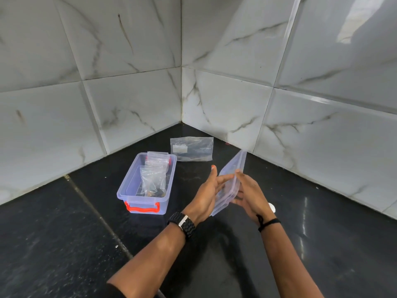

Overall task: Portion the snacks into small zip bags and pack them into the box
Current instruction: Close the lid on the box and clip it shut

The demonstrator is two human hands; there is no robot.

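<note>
Black stone worktop runs into a corner of pale marbled wall tiles, and above it both hands hold the box's clear lid on edge, tilted, between them. The left hand lies with straight fingers flat against one face; the right hand presses its straight fingers on the other, so the grip is two spread palms sandwiching the lid, not a pinch.

Left of the hands, well apart, the clear box with orange latches sits on the worktop, holding several small zip bags upright with dark snacks at the bottom. Behind it a larger, flat plastic bag lies near the corner.

Portioning looks finished; closing is in hand. Next, the lid must be turned flat, carried left, aligned over the rim and the tall bags tucked under it.
</note>
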